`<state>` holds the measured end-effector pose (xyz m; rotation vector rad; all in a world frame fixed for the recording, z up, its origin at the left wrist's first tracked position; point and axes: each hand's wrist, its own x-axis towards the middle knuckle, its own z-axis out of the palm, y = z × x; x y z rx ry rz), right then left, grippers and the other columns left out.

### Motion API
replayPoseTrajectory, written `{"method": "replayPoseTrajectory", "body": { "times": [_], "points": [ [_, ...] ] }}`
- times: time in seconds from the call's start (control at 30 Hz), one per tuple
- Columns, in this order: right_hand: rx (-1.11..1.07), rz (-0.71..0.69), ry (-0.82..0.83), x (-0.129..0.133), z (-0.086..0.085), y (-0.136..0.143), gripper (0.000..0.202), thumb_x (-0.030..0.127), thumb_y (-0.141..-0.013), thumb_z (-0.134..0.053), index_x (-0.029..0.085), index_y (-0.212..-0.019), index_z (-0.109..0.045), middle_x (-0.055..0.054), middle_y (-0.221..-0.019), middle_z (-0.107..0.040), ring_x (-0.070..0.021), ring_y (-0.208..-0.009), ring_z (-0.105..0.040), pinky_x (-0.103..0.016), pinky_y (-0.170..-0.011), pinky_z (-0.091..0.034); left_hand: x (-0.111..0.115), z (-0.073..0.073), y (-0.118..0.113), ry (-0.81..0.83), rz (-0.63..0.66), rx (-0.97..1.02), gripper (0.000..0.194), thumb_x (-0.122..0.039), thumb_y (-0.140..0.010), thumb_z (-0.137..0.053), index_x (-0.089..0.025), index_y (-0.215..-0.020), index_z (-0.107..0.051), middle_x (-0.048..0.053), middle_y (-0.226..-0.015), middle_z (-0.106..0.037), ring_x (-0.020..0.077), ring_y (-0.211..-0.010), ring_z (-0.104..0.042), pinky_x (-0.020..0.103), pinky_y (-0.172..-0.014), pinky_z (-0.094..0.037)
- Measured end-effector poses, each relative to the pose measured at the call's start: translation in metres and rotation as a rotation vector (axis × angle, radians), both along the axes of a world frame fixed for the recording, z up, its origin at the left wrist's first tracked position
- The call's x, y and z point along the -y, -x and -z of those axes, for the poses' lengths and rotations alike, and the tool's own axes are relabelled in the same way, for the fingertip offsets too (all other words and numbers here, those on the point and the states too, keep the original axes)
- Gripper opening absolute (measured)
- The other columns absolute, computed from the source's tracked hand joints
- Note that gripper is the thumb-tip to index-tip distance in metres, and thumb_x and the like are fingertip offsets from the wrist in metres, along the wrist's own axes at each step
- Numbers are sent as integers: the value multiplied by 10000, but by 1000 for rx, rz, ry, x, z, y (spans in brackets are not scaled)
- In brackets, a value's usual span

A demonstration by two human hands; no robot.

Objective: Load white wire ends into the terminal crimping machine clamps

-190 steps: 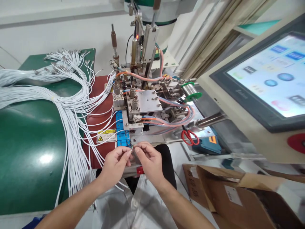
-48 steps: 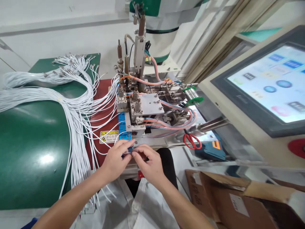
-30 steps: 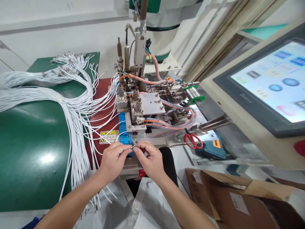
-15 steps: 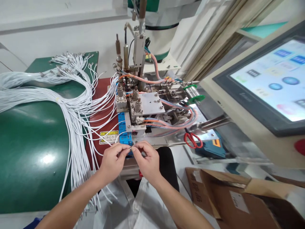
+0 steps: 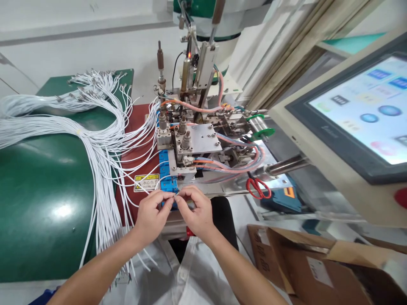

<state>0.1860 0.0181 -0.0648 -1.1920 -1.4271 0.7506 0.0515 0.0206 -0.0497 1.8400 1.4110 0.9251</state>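
Note:
My left hand (image 5: 153,214) and my right hand (image 5: 196,211) meet fingertip to fingertip at the front end of a row of blue fixtures (image 5: 168,185). Each hand pinches with thumb and forefinger. Between the fingertips is something small, too tiny to make out, perhaps a wire end. White cables (image 5: 98,182) run from a thick bundle on the left into the blue fixtures and the metal machine (image 5: 200,139) just beyond my hands.
A green table (image 5: 41,203) lies to the left, beside a red-brown board with a warning label (image 5: 146,183). Red scissors (image 5: 258,188), a wire spool (image 5: 260,127), a touch screen (image 5: 365,110) and an open cardboard box (image 5: 318,267) are on the right.
The machine's upright upper part has tilted to the right, and a small red light shows there. My hands keep nearly the same pinched pose.

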Motion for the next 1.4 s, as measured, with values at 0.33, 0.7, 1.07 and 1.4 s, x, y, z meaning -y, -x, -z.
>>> {"method": "replayPoseTrajectory", "body": {
  "times": [0.33,0.7,1.07,1.4],
  "points": [
    [203,-192,23,-3,-11,-17,130,148,-766,-500,190,-651,-543,-8,-640,-530,-139,-618,-495,-257,-580,-399,-1,-7,3,-3,140,-153,124,-122,-766,-532,-186,-733,-634,-7,-677,-611,116,-632,-556,228,-606,-438],
    [-48,38,139,6,9,-2,122,200,-793,-511,178,-724,-609,-20,-682,-578,-134,-622,-527,-249,-564,-419,-1,4,-1,-20,-31,-39,92,-143,-750,-552,-185,-753,-633,-3,-695,-636,116,-635,-585,217,-608,-483],
    [222,1,-32,3,10,-9,99,165,-774,-515,197,-704,-577,-39,-694,-594,-162,-670,-541,-292,-630,-436,0,9,-2,54,-14,-14,185,-163,-769,-549,-197,-939,-614,6,-762,-656,113,-647,-617,217,-633,-510],
    [264,-21,191,-7,31,-18,156,201,-808,-455,195,-664,-513,-11,-641,-543,-147,-607,-513,-255,-564,-405,-14,3,16,-110,188,-374,169,-170,-849,-467,-211,-861,-631,25,-849,-656,173,-803,-598,331,-775,-451]
  ]
}}
